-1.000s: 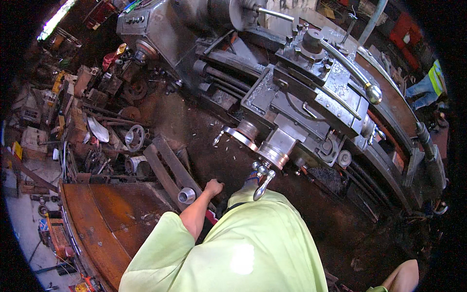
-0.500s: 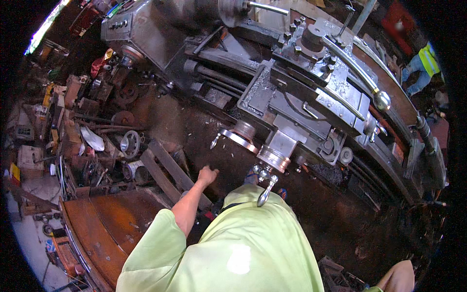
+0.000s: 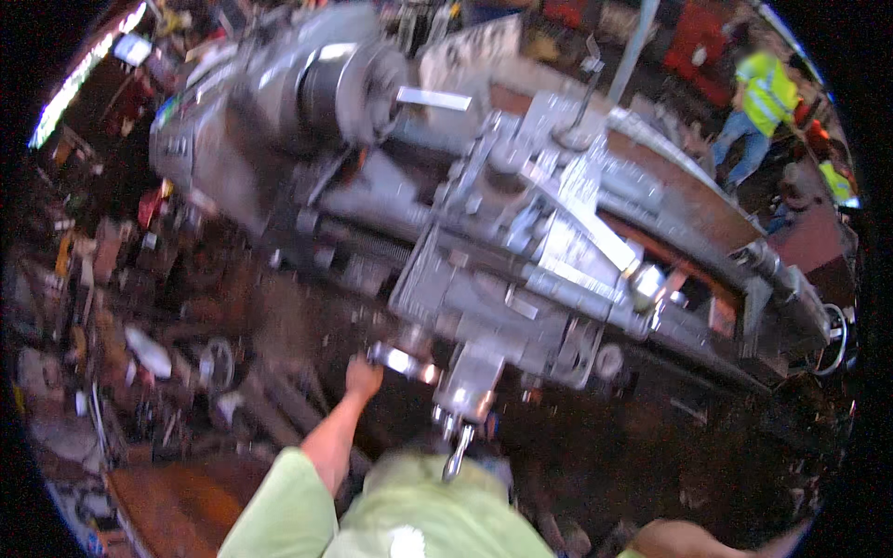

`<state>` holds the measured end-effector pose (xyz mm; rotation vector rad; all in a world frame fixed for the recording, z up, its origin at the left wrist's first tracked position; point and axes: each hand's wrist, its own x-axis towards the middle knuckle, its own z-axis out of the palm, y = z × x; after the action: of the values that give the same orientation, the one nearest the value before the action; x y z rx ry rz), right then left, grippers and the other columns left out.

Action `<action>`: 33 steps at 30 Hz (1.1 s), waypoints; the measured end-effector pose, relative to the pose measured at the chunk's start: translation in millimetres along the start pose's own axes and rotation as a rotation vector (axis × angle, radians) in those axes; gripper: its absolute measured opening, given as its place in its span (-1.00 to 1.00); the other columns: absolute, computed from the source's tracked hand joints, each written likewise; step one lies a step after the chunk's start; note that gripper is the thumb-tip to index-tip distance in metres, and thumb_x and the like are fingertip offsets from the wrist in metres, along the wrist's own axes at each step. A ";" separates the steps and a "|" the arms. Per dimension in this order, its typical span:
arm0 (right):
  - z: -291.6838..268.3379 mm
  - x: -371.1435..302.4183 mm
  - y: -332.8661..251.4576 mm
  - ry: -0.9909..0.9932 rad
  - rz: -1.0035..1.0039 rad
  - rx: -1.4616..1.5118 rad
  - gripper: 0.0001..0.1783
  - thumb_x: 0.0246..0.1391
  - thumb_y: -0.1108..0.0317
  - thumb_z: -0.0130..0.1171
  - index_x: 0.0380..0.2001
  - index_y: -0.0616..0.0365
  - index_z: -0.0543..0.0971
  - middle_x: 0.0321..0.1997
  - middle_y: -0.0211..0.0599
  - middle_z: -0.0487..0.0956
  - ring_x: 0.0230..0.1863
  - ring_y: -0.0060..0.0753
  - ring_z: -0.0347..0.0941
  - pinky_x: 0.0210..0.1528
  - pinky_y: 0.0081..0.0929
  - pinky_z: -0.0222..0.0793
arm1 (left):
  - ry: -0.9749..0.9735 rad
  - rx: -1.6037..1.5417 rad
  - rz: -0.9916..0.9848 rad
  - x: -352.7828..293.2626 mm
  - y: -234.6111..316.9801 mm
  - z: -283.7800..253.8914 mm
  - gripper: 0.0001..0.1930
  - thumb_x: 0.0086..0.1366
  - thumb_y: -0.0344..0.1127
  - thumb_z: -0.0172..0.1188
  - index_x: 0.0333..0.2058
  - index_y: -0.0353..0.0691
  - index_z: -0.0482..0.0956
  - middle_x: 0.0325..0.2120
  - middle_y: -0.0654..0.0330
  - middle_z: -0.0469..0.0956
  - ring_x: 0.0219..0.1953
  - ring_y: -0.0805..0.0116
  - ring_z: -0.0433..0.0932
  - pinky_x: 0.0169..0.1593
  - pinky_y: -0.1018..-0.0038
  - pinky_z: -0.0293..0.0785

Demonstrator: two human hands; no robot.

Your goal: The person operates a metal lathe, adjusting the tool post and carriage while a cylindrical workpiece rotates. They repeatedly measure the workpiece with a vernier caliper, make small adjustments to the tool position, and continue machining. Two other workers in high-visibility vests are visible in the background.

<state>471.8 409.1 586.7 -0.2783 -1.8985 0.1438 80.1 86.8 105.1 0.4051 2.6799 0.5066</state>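
Observation:
The picture is smeared by motion. My left hand [image 3: 364, 377] is closed at the left side of the small metal handwheel [image 3: 406, 363] on the lathe's carriage, where its crank handle sits; the handle is hidden in my fingers. Right of it is the cross-slide dial [image 3: 465, 400], with a shiny crank handle [image 3: 456, 456] hanging from it over my shirt. Of my right arm [image 3: 684, 539] only a bent part shows at the lower right edge; the right hand is out of view.
The lathe's carriage [image 3: 446, 279] and a ball-ended lever [image 3: 648, 284] lie ahead. The headstock chuck [image 3: 358, 93] is at the upper left. Scrap, a spoked wheel [image 3: 219, 363] and a rusty plate [image 3: 177, 502] crowd the left. A person in a yellow vest [image 3: 767, 93] stands far right.
My left hand has gone from hanging apart to the handwheel's handle. The view has shifted, showing more of the chuck and of the person at the far right.

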 end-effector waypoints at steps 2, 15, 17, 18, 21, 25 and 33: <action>23.8 -26.6 6.1 -0.079 0.260 -0.005 -0.70 -0.08 0.30 0.14 -0.29 0.28 0.56 -0.31 -0.15 0.55 -0.22 -0.25 0.46 -0.06 -0.32 0.37 | 0.018 0.085 -0.132 1.9 9.4 0.8 -0.44 0.17 -0.15 0.20 0.03 -0.45 0.37 -0.10 -0.30 0.51 0.01 -0.22 0.49 0.08 0.05 0.43; 175.6 -182.7 -100.0 -1.155 1.254 0.516 -0.32 -0.19 0.34 0.34 0.08 0.35 0.46 -0.06 0.12 0.57 -0.11 -0.11 0.58 -0.06 -0.28 0.48 | -0.537 0.091 -0.081 29.6 -29.8 122.8 -0.54 0.28 0.09 0.08 -0.10 -0.20 0.59 -0.17 0.00 0.60 -0.15 0.08 0.58 -0.08 0.23 0.50; 191.1 -188.1 -117.1 -1.134 1.384 0.338 -0.33 -0.16 0.34 0.34 0.09 0.35 0.44 -0.10 0.12 0.58 -0.12 -0.09 0.58 -0.07 -0.26 0.47 | -0.811 -0.408 -0.198 -0.1 -8.7 149.2 -0.58 0.31 0.07 0.05 -0.16 -0.17 0.61 -0.27 0.10 0.61 -0.25 0.17 0.58 -0.12 0.31 0.48; 202.3 -192.4 -125.5 -1.080 1.306 0.196 -0.37 -0.11 0.32 0.34 0.07 0.30 0.44 -0.18 0.08 0.60 -0.19 -0.08 0.58 -0.11 -0.27 0.47 | -0.962 -0.644 -0.273 -13.7 7.6 153.5 -0.60 0.33 0.06 0.03 -0.18 -0.15 0.62 -0.32 0.15 0.62 -0.30 0.22 0.58 -0.15 0.35 0.47; 220.9 -208.8 -133.0 -0.874 1.435 0.247 -0.54 0.00 0.41 0.27 0.02 0.20 0.48 -0.32 -0.10 0.63 -0.39 -0.38 0.54 -0.24 -0.38 0.46 | -1.353 -0.831 -0.052 -29.2 27.4 113.5 -0.65 0.36 -0.06 0.09 -0.50 -0.20 0.51 -0.69 0.34 0.39 -0.60 0.37 0.39 -0.41 0.39 0.35; 226.5 -235.3 -136.1 -0.783 1.680 0.292 -0.64 0.08 0.45 0.23 -0.02 0.19 0.53 -0.31 -0.40 0.62 -0.38 -0.61 0.47 -0.28 -0.51 0.43 | -1.311 -0.828 -0.372 32.7 -39.6 3.8 -0.67 0.32 -0.09 0.12 -0.56 -0.16 0.47 -0.69 0.32 0.43 -0.65 0.40 0.39 -0.54 0.43 0.25; 232.0 -241.4 -137.7 -0.744 1.671 0.283 -0.62 0.09 0.55 0.22 0.02 0.27 0.52 -0.28 -0.43 0.62 -0.31 -0.66 0.46 -0.22 -0.62 0.41 | -1.236 -0.663 -0.230 -26.4 57.1 92.7 -0.77 0.32 -0.23 0.15 -0.49 -0.15 0.41 -0.73 0.36 0.25 -0.67 0.42 0.27 -0.50 0.43 0.27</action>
<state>313.6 221.5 320.5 -1.7176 -1.7541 1.7810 153.9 155.5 56.2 0.1153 1.2571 0.7101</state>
